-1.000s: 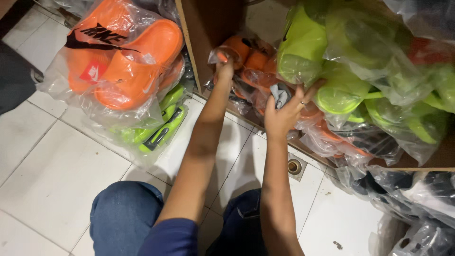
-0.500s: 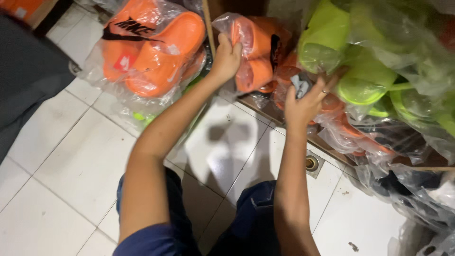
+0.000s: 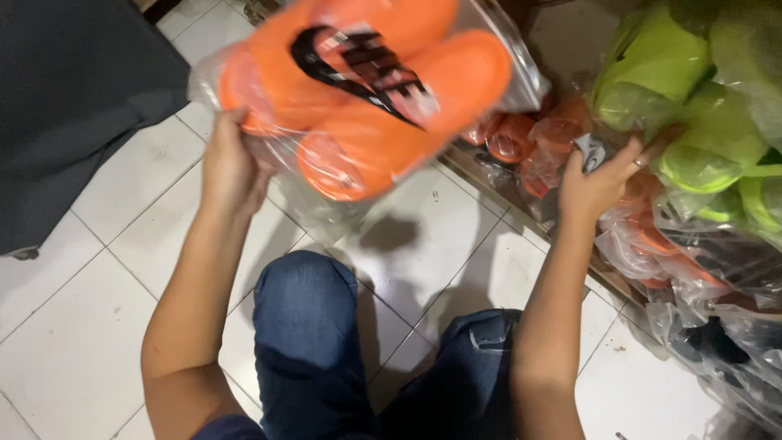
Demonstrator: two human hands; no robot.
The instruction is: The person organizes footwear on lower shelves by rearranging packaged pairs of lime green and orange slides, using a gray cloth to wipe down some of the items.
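Nearest the camera: knees in blue denim jeans (image 3: 309,342), crouched over the white tiled floor (image 3: 90,310), which puts both arms within reach of the low stock.

Left hand (image 3: 228,167) is raised, fingers closed on the edge of a clear plastic bag holding a pair of orange foam slides with a black mark on the strap (image 3: 366,90). The bag is held up off the floor and tilted, apparently so its face shows to the wearer.

Right hand (image 3: 599,183) presses against the heap, fingers curled on a small dark-and-white tag or wrapper (image 3: 593,153); whether it truly grips it, cannot tell. The hand seems to steady the pile.

Beyond it: more bagged orange slides (image 3: 521,143) stacked low, and bagged lime-green slides (image 3: 692,98) above and to the right, grouped by colour. A dark grey cloth-covered surface (image 3: 73,106) lies far left.
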